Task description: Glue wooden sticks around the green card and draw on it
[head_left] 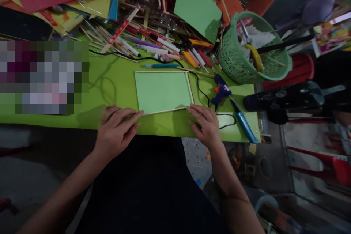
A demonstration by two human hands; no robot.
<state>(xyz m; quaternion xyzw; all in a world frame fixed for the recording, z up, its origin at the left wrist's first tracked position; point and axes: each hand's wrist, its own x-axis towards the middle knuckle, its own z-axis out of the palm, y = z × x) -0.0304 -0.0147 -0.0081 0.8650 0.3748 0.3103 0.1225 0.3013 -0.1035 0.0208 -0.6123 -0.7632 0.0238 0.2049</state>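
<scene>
A light green paper sheet (164, 89) lies on the table, with thin wooden sticks along its far and right edges. Another wooden stick (167, 110) runs along its near edge. My left hand (116, 126) rests at the near left corner, its index fingertip on that stick's left end and its thumb apart. At the near right corner, my right hand (205, 122) presses fingertips on the stick's other end, thumb spread away. Both hands are open, fingers stretched. To the right of the sheet lies a blue glue gun (221, 89) with an orange trigger.
Markers (164, 44), loose sticks and coloured paper are piled along the back of the green table (109, 95). A green basket (227, 58) stands at the back right. A blue cutter (246, 128) lies by the right edge, and a black cord (117, 55) crosses behind the sheet.
</scene>
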